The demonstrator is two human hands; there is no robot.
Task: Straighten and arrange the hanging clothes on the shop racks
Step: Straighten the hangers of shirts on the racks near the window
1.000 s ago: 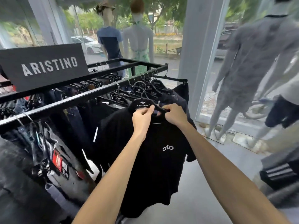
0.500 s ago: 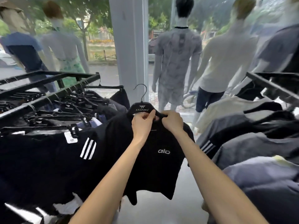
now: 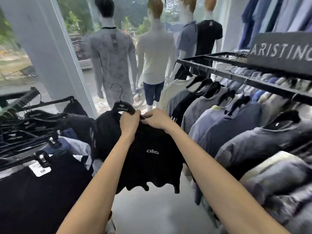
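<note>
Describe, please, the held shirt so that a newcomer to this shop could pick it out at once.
Find the aisle between the left rack and right rack, before the window mannequins. There the left hand and right hand hold a black T-shirt on a black hanger. Unlike its neighbours, it is on no rail and shows a white alo logo.

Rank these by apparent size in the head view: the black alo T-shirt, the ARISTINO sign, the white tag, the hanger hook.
1. black alo T-shirt
2. ARISTINO sign, though the frame edge cuts it off
3. white tag and hanger hook: these look alike, so they are unranked; the tag is nearer the camera.
</note>
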